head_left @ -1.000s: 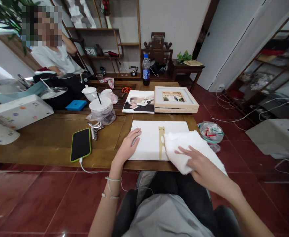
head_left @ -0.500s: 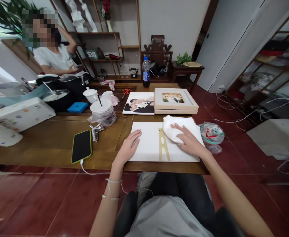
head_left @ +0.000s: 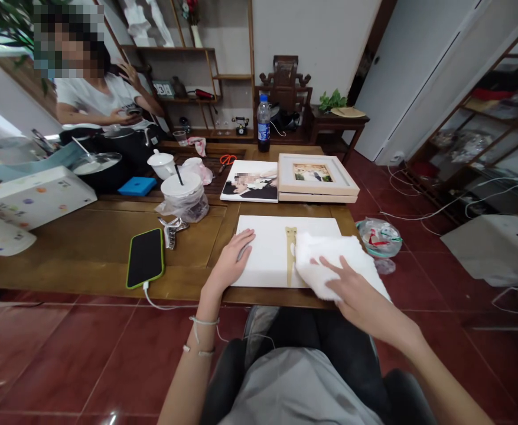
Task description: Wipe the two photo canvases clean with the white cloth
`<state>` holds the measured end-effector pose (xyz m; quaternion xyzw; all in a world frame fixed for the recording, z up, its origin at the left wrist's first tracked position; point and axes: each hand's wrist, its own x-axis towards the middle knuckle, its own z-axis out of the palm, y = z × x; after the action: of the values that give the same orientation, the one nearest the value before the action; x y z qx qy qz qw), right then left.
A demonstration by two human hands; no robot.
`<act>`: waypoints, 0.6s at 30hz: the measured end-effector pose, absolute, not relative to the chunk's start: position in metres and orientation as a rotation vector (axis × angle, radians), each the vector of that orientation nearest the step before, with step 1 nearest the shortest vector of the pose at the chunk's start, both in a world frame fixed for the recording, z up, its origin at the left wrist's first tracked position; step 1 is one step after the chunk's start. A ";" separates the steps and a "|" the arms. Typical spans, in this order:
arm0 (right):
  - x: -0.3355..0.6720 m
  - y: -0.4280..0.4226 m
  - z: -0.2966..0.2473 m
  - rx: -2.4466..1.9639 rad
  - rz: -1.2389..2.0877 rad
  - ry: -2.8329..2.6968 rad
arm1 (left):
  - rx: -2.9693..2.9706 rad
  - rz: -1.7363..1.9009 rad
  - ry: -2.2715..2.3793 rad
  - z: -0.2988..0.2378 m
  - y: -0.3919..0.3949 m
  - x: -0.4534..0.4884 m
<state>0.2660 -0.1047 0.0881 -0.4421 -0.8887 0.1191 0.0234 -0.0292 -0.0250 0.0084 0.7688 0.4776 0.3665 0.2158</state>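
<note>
A white rectangular panel point(head_left: 265, 251) lies flat at the table's front edge, with a gold A-shaped piece point(head_left: 290, 251) on its face, partly covered. My left hand point(head_left: 236, 254) rests on the panel's left side, fingers stretched out and lying flat, holding nothing. Under my right hand point(head_left: 345, 283) is a fluffy white cloth point(head_left: 312, 251), held down on the panel's right part with the fingers somewhat spread. One side of the cloth hangs past the panel's right end. My right thumb is hidden.
Behind the panel lie a wedding photo panel point(head_left: 252, 183) and framed picture point(head_left: 314, 174). A bottle point(head_left: 263, 127) stands farther back. Leftward are a phone point(head_left: 146, 258) on a cable, a bagged cup point(head_left: 182, 192) and orange scissors point(head_left: 228, 159). A person point(head_left: 103, 97) sits across. A bagged bowl point(head_left: 379, 236) is rightward.
My right hand has slid the white cloth toward me and to the right, over more of the gold piece. My left hand stays put. The person across has lowered a raised arm.
</note>
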 end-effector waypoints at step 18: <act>0.244 0.002 0.063 -1.393 0.332 -2.493 | 2.122 1.006 1.326 0.010 -0.026 -0.030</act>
<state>0.2443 0.0021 0.0629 -0.4803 -0.8594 0.1145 0.1329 -0.0296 -0.0255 0.0098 0.7674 0.4796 0.3639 0.2207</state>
